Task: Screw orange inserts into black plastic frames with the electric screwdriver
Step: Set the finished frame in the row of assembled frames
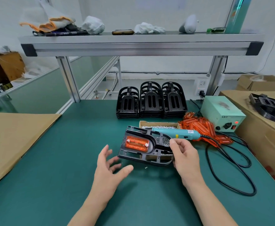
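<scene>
Green bench (68, 160), cardboard box (158, 123) of screws (164, 127) (probably), right hand (184, 154) gripping black frame (133, 158)

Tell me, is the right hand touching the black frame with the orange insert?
Touching. The head view shows the right hand with its thumb and fingers curled round the rounded end of the black frame.

The black frame (152, 145) hides the tip of the electric screwdriver (177, 133) and much of the screw box (158, 123) behind it, the right hand (184, 154) covers the frame's rounded end, both forearms run off the bottom edge, and a pale speck (146, 167) near the middle of the tabletop (68, 168) is too small to tell.
</scene>
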Available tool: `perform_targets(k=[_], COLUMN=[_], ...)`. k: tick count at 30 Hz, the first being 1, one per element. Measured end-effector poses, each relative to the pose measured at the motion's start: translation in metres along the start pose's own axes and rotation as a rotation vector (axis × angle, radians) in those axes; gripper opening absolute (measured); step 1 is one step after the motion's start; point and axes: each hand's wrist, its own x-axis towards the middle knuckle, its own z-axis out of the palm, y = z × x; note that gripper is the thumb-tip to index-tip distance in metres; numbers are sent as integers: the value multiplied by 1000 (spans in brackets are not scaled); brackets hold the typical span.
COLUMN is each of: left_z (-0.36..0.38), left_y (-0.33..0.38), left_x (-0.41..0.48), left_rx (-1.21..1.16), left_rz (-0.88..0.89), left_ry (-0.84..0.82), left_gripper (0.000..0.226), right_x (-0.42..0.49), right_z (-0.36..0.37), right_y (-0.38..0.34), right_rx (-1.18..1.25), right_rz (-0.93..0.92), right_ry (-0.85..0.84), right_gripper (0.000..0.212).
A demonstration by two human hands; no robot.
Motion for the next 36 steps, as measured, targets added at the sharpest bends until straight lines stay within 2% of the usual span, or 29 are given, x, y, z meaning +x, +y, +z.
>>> perform_targets(k=[2, 6, 12, 14, 16, 18, 19, 22, 25, 28, 31, 32, 33, 36], left_z=[4, 15, 15, 4, -8, -19, -24, -35, -46, -57, -67, -68, -70, -70], left_y=[5, 22, 36, 37, 36, 35, 34, 33, 32, 28, 24, 23, 22, 21], left_x=[2, 4, 14, 19, 28, 37, 42, 56, 68, 74, 79, 81, 82, 86], left_rx=[-56, -205, -450, -505, -537, -555, -558, -567, -565, -559, -556, -551, -548, -551], left_rz=[-90, -234, -247, -219, -190, -165, -160, -164, -168, -184, -197, -205, -212, -223], left_ry=[69, 41, 105, 150, 205, 247, 261, 289, 307, 330, 345, 348, 350, 349], left_gripper=[78, 37, 24, 22, 19, 20, 20, 19, 16, 16, 15, 15, 15, 14], right_x=[1, 2, -8, -19, -30, -40, -43, -49, -53, -56, -60, -60, -58, -49], right_z=[9, 34, 54, 51, 46, 47, 49, 55, 56, 51, 43, 41, 39, 34], right_y=[-2, -8, -10, -6, -1, -1, -1, 1, -6, -9, -7, -5, -1, 5], right_rx=[-15, -54, -37, -185, -428, -679, -801, -1085, -1244, -1272, -1291, -1280, -1256, -1161], right_rz=[-32, -96, -133, -258, -491, -718, -769, -787, -819, -830, -740, -688, -624, -542], right_ry=[3, -13, -119, -190, -261, -386, -470, -601, -570, -504, -463, -462, -478, -538], right_gripper=[8, 5, 10, 15, 17, 17, 21, 32, 7, 22, 16, 8, 9, 22])
